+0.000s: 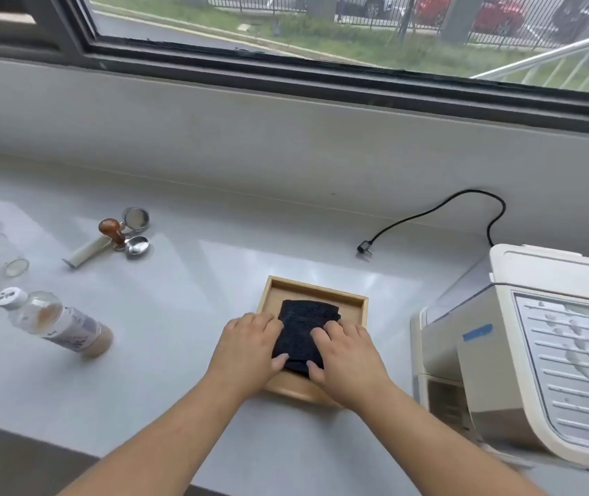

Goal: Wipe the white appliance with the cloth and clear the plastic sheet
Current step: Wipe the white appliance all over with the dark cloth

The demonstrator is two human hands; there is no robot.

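Note:
A folded dark cloth (pixel 303 325) lies in a shallow wooden tray (pixel 312 288) at the middle of the grey counter. My left hand (pixel 248 347) grips the cloth's left edge, thumb under its near corner. My right hand (pixel 344 356) lies flat on the cloth's right side, fingers spread over it. The white appliance (pixel 522 338) stands at the right, with water drops on its ribbed top panel (pixel 572 359) and a blue tape strip on its side. A clear plastic sheet (pixel 461 288) appears to lie under and behind the appliance.
A black power cord (pixel 439 213) with its plug lies on the counter behind the tray. At the left are a tamper and metal filter baskets (pixel 124 234), a tipped bottle (pixel 58 322), small glass dishes and a grey cloth. The window sill wall runs along the back.

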